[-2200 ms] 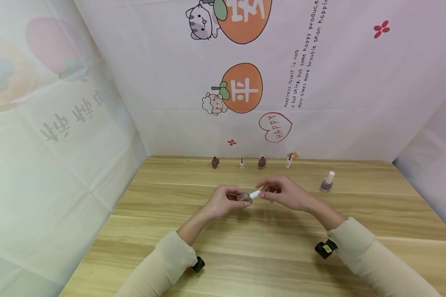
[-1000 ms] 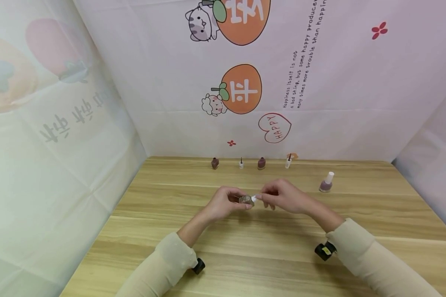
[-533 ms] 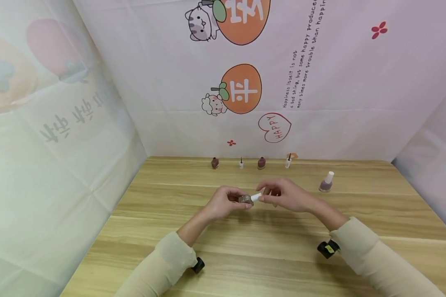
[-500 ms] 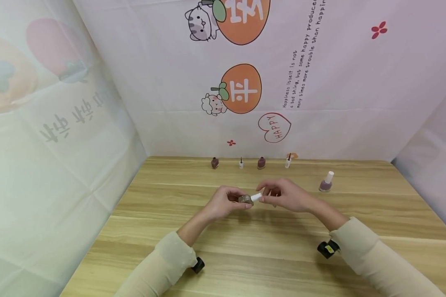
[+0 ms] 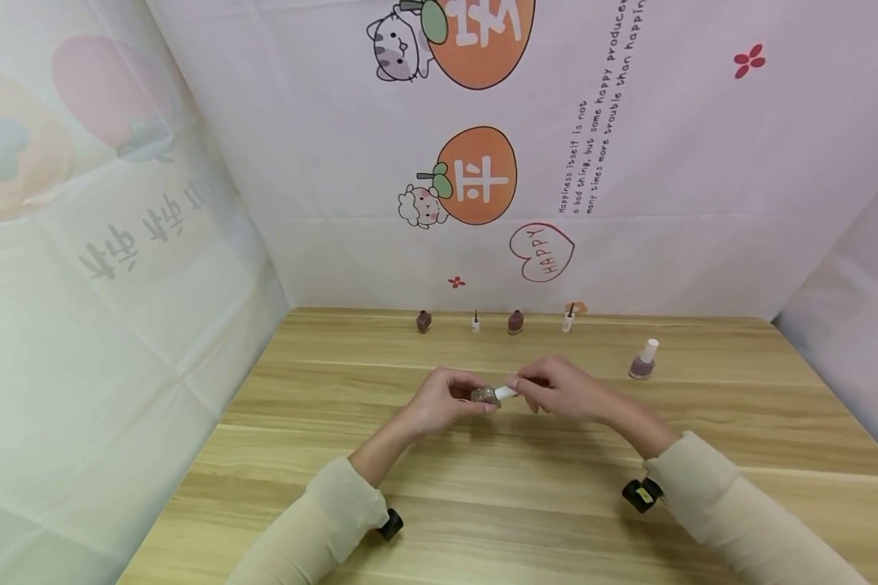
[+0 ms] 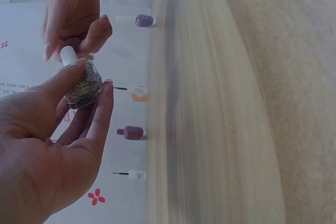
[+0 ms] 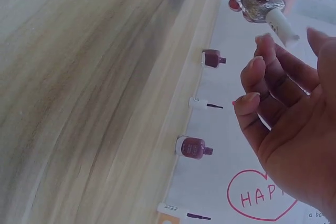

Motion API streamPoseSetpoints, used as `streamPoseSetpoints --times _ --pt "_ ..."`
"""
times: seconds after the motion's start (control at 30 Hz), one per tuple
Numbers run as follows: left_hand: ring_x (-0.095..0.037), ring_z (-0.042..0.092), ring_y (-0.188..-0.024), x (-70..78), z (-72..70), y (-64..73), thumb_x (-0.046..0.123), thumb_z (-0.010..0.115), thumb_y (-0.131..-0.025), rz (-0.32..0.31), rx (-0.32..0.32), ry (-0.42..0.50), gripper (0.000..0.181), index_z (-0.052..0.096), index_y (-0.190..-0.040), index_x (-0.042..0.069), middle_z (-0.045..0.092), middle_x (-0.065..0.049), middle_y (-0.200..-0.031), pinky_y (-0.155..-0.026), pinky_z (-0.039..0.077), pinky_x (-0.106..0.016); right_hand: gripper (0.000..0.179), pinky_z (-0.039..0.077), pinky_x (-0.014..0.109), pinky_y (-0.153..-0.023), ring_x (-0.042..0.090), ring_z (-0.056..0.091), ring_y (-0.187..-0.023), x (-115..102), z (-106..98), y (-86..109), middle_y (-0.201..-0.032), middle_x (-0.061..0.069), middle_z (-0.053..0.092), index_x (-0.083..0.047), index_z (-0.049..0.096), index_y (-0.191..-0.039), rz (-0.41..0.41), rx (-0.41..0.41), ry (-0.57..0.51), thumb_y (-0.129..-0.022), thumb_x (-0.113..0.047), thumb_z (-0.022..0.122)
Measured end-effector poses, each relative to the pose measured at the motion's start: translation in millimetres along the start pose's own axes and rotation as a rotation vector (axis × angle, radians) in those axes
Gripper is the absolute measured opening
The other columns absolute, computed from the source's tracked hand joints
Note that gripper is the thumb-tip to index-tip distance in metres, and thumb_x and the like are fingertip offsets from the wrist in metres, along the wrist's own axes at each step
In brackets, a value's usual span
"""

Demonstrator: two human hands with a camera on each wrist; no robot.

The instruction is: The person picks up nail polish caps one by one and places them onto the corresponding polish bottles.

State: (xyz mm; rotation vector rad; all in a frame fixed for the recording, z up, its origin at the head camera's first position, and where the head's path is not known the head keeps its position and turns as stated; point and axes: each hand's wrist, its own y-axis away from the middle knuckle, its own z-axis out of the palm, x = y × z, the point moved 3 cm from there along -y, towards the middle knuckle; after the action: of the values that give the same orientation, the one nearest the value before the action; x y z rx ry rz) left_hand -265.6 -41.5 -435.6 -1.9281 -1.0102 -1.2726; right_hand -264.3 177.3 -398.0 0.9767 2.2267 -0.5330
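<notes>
My left hand (image 5: 439, 400) holds a small glass nail polish bottle (image 6: 86, 87) with glittery contents, thumb on one side and fingers on the other. The bottle is tilted, its white cap (image 7: 281, 25) pointing at my right hand (image 5: 559, 388). In the right wrist view the cap sits between the right thumb and fingertips, which are spread with a gap beside it. From the left wrist, the right fingers (image 6: 97, 32) also show loosely bent around the cap. Both hands are above the wooden table (image 5: 483, 504).
Along the back edge stand two uncapped dark polish bottles (image 5: 423, 322) and two white caps (image 5: 568, 321) with brushes pointing up. A capped mauve polish bottle (image 5: 641, 361) stands at right. A printed white cloth (image 5: 351, 244) hangs behind the table.
The right fingers covered most of the cap a second ago, then spread at its end; now they have shifted round it again. The left hand and bottle have barely moved.
</notes>
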Motion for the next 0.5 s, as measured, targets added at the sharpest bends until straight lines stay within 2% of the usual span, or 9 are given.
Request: streamPoseSetpoints --times 0.1,0.17,0.33,0.5 --pt "-0.014 0.070 -0.087 -1.5 -0.3 0.4 0.019 0.083 -0.089 -0.006 0.006 -0.003 0.022 0.079 -0.109 0.013 0.076 0.002 -0.099 -0.076 0.057 -0.028 0.022 0.046 0.025 -0.048 0.010 0.054 -0.055 -0.5 0.5 0.8 -0.073 0.006 0.067 -0.011 0.074 -0.106 -0.013 -0.009 -0.014 -0.105 -0.028 0.062" --pt "-0.014 0.070 -0.088 -2.4 -0.6 0.0 0.019 0.083 -0.088 -0.011 0.012 -0.002 0.022 0.079 -0.109 0.014 0.076 0.002 -0.099 -0.077 0.057 -0.028 0.021 0.047 0.025 -0.050 0.010 0.055 -0.057 -1.2 0.4 0.8 -0.077 0.008 0.069 -0.009 0.074 -0.111 -0.015 -0.018 -0.029 -0.103 -0.026 0.065" --pt "-0.015 0.070 -0.088 -1.6 -0.4 -0.5 0.018 0.084 -0.088 -0.007 0.009 -0.011 0.021 0.079 -0.108 0.015 0.076 0.003 -0.099 -0.077 0.057 -0.028 0.016 0.046 0.025 -0.052 0.010 0.053 -0.059 -3.3 -0.2 -0.4 -0.071 0.003 0.063 -0.013 0.073 -0.099 -0.010 -0.035 -0.021 -0.105 -0.024 0.062" --pt "-0.014 0.071 -0.087 -2.2 1.4 -0.3 0.019 0.084 -0.088 0.000 0.001 -0.014 0.020 0.079 -0.107 0.016 0.075 0.004 -0.099 -0.076 0.057 -0.027 0.027 0.043 0.026 -0.051 0.008 0.046 -0.055 -2.4 1.8 -1.8 -0.063 -0.007 0.054 -0.018 0.069 -0.085 -0.005 -0.034 0.044 -0.108 -0.025 0.056"
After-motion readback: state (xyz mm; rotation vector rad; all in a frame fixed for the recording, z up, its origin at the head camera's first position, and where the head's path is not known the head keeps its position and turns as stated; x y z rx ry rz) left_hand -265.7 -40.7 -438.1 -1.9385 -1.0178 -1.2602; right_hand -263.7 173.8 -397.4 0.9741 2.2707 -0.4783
